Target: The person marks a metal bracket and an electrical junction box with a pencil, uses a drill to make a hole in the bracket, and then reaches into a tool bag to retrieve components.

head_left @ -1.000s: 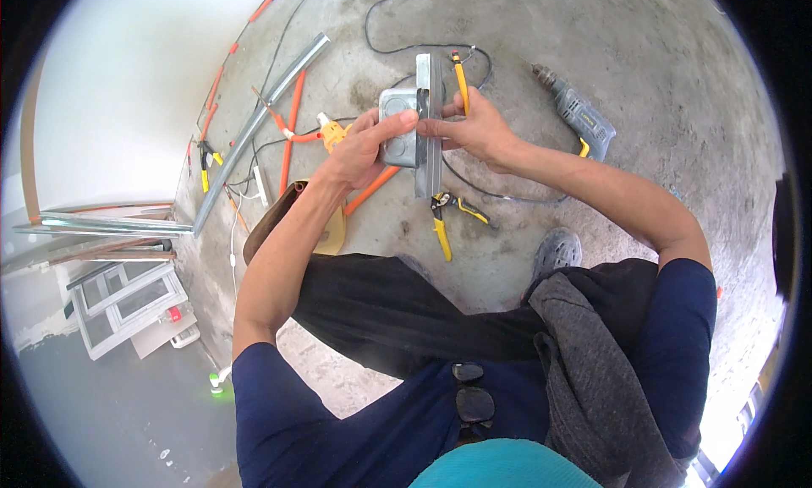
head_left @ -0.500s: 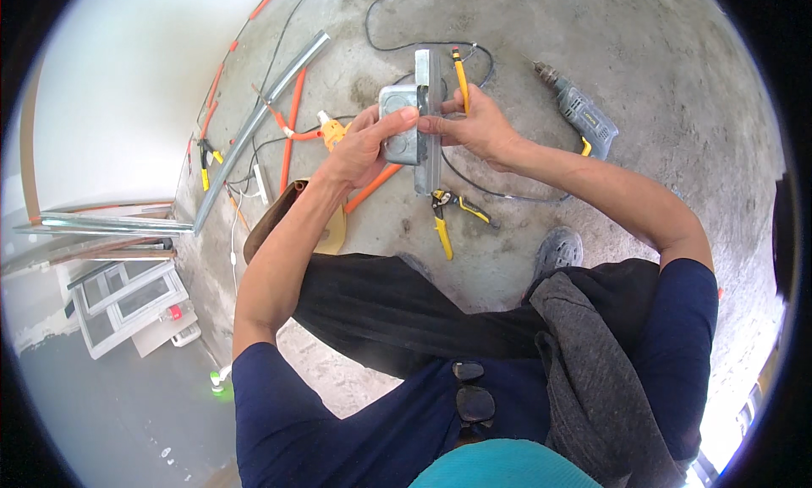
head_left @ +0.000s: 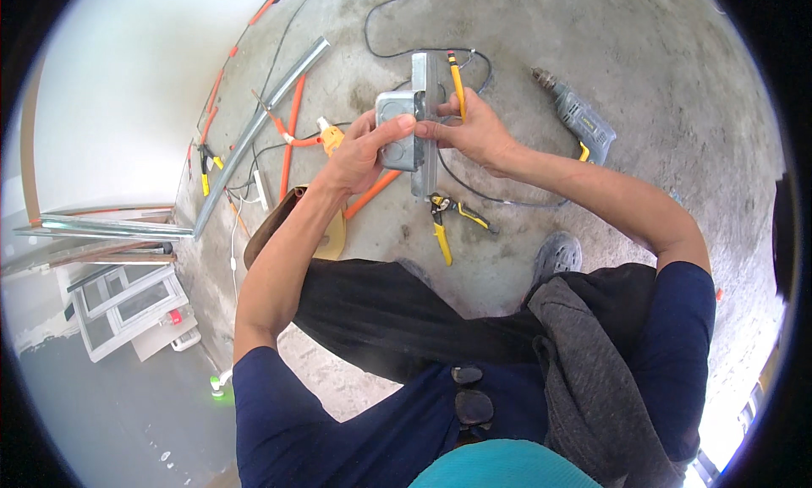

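A square metal electrical box (head_left: 395,156) is in my left hand (head_left: 362,154), the thumb pressed along its face and the fingers behind it. Against the box's right side stands a short length of metal channel (head_left: 420,72). My right hand (head_left: 480,134) pinches this channel between thumb and fingers, close to the left thumb. A yellow pencil (head_left: 458,82) sticks up from between the right hand's fingers. Both pieces are held above the floor, touching each other; the rear of the box is hidden.
On the concrete floor lie yellow-handled snips (head_left: 442,230), a grey power drill (head_left: 584,120) at the right, and a long metal stud (head_left: 254,133) at the left. Orange conduit (head_left: 293,124), a yellow tool (head_left: 331,136) and a black cable (head_left: 474,182) lie around my hands.
Both hands, with the box and channel, have shifted very slightly left and down in the picture. The grip is the same, and the pencil stays in the right hand.
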A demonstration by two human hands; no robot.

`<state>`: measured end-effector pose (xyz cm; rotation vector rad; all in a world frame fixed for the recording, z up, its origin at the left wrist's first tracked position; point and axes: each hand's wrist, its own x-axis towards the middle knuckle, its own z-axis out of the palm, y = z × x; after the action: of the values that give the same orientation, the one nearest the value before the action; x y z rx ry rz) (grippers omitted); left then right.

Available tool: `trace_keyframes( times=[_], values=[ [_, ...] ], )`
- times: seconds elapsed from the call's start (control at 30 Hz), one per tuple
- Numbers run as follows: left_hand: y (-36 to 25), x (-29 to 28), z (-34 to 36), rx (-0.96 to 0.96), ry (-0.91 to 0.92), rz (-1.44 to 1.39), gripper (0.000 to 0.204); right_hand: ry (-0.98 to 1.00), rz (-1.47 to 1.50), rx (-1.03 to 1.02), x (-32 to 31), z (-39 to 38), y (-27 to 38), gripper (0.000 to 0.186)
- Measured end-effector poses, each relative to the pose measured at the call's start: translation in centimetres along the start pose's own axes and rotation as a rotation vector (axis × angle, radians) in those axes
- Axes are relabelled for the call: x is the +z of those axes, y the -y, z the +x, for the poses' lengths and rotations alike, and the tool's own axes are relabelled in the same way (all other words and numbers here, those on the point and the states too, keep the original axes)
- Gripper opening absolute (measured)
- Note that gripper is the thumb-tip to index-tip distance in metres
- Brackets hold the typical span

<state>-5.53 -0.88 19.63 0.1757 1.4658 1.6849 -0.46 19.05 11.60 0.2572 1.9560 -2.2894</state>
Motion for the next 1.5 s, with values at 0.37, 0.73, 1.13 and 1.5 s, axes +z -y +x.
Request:
trace_keyframes(
  times=[0.37, 0.73, 1.13, 1.5],
  values=[
    [-0.8, 1.0, -0.8, 0.025, -0.041, -0.012, 0.041, -0.002, 0.023, -0.008, 0.4, -0.5, 0.6, 0.071],
    [-0.6, 1.0, -0.7, 0.032, -0.051, -0.005, 0.035, 0.054, 0.061, 0.108, 0.1, -0.5, 1.3, 0.063],
    [-0.8, 1.4, -0.8, 0.021, -0.042, 0.004, 0.042, 0.01, 0.109, 0.088, 0.2, -0.4, 1.2, 0.063],
    [-0.3, 0.6, -0.2, 0.001, -0.05, 0.001, 0.042, 0.028, 0.122, 0.076, 0.2, -0.4, 1.2, 0.062]
  ],
)
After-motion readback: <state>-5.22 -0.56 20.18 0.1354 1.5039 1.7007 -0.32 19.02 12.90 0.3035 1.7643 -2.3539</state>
